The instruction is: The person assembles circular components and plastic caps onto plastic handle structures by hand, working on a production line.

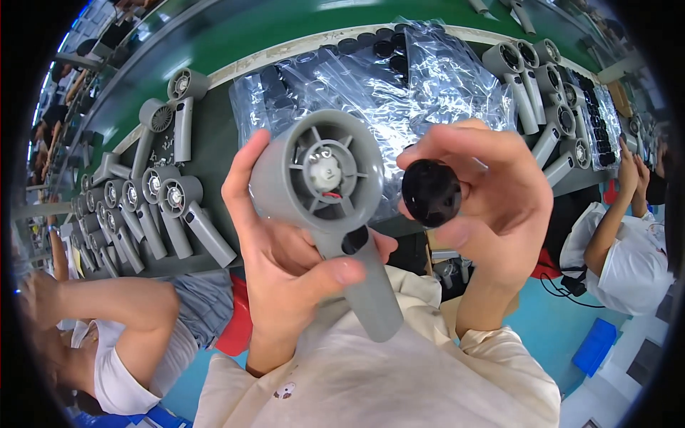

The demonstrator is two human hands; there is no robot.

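Note:
My left hand is wrapped round a grey handheld fan, its round head turned up toward me. Inside the ring, spokes surround a white motor hub with a bit of red wire showing. A dark oval opening sits at the top of the handle. To the right of the fan head, my right hand pinches a glossy black round cap between thumb and fingers. The cap and the fan are apart.
Clear plastic bags of black round caps cover the bench behind my hands. Many grey fans lie in rows at left, more fans at right. A person sits at my left, another person at my right.

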